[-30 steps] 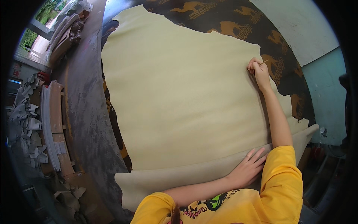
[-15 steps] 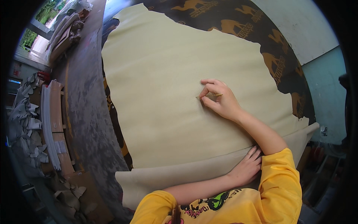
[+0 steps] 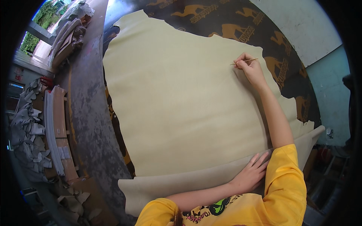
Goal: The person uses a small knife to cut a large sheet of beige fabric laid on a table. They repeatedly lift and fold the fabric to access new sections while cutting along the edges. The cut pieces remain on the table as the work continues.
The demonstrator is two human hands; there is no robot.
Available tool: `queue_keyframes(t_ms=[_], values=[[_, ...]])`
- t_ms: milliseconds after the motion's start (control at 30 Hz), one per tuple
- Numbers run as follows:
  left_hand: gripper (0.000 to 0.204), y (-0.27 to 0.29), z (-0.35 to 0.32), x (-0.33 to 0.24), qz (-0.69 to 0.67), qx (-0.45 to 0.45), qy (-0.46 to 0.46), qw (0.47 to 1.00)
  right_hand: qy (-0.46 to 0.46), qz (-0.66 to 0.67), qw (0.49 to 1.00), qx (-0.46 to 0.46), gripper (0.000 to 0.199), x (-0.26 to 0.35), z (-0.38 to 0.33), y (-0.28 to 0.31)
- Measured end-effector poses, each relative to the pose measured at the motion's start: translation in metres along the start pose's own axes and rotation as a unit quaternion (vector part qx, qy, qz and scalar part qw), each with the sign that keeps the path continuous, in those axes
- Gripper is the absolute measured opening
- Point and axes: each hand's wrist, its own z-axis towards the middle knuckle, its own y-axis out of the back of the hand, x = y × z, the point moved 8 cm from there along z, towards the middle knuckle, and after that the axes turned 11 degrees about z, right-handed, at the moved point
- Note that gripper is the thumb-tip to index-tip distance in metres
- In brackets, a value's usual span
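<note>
A large pale yellow-beige sheet [image 3: 177, 101], which looks like a leather hide with an uneven outline, is spread over a dark table. My right hand [image 3: 249, 69] reaches to its far right part, fingers pinched round a thin gold pen-like stick [image 3: 253, 59]. The stick's tip points left, at or just above the sheet; contact is too small to tell. Across my body, my left hand [image 3: 250, 173] lies flat with fingers stretched on the folded-over near edge [image 3: 162, 188] of the sheet, where the greyer underside shows.
The dark table covering [image 3: 200, 13] bears brown camel prints beyond the sheet. At the left runs a mottled grey surface [image 3: 90, 120]. Past it are long flat cartons [image 3: 59, 113], a heap of grey scraps [image 3: 32, 128] and plastic-wrapped material [image 3: 69, 35]. A pale board [image 3: 298, 26] stands at the right.
My right hand has moved away and to the right over the sheet with the stick, and its fingers have drawn closer together. My left hand stays on the folded edge. The view has shifted slightly.
</note>
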Motion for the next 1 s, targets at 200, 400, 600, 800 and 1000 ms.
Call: queue_keyframes(t_ms=[200,400,600,800,1000], values=[[0.046,-0.016,-0.002,0.003,-0.037,-0.010,-0.002,0.999,0.082,0.097,0.990,-0.067,0.021,-0.016,0.073,-0.011],[0.043,-0.024,-0.008,0.003,-0.018,-0.087,0.001,0.996,0.158,-0.336,0.921,-0.114,0.036,-0.015,0.083,-0.006],[0.041,-0.017,-0.007,0.001,0.009,-0.108,0.002,0.994,0.107,-0.361,0.922,-0.090,0.041,-0.006,0.084,0.013],[0.039,-0.017,-0.006,0.001,0.010,-0.070,-0.004,0.997,0.245,-0.285,0.918,-0.129,0.029,0.028,0.072,0.012],[0.039,-0.016,-0.005,0.001,0.011,-0.077,-0.003,0.997,0.277,-0.293,0.903,-0.148,0.030,0.043,0.066,0.012]])
